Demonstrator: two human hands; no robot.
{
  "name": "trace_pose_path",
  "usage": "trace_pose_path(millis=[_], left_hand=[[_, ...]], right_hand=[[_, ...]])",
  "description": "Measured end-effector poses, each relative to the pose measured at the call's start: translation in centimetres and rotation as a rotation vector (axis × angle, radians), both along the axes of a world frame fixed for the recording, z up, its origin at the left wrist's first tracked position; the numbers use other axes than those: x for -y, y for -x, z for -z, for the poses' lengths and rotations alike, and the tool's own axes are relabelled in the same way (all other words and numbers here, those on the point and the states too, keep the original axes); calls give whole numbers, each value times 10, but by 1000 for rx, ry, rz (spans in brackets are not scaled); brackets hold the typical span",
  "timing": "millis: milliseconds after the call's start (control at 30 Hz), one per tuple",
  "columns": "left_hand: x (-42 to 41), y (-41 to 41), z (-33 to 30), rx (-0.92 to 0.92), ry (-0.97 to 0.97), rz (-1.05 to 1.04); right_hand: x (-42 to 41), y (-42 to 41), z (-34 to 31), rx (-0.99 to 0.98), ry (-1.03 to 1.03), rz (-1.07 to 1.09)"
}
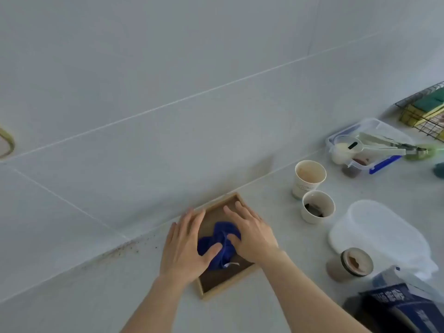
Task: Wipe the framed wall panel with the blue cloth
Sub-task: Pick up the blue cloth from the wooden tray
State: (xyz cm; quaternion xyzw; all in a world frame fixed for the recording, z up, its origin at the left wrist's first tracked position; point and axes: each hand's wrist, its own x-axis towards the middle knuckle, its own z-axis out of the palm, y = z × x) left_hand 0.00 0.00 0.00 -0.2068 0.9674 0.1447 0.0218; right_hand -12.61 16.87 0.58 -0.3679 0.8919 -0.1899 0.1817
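Observation:
A small framed panel (224,286), light wooden frame around a dark brown face, lies flat on the pale counter close to the tiled wall. A crumpled blue cloth (219,239) with a white tag rests on its face. My left hand (185,246) lies flat over the frame's left edge, thumb touching the cloth. My right hand (252,233) presses down on the cloth's right part, fingers spread toward the wall.
Right of the panel stand two paper cups (308,180) (317,207). Behind them is a clear box with a blue clip (367,143). A white lid (377,234), a small jar (350,264), a dark blue package (398,306) and a wire rack of sponges (425,109) fill the right side.

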Motion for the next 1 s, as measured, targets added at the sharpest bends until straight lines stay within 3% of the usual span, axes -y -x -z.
trace_pose_path(millis=[233,433,733,1000], left_hand=[[-20,-11,33,135,-46,3],[-28,-11,37,184,3,-35],[-27,-4,23,125,-68,-119],[-8,3,-27,-28,-36,-164]], right_hand=[[2,-3,31,84,-156,-148],[2,-3,35,107,-164,-118],[-5,-2,23,45,-43,-53],[0,8,-17,-2,107,-20]])
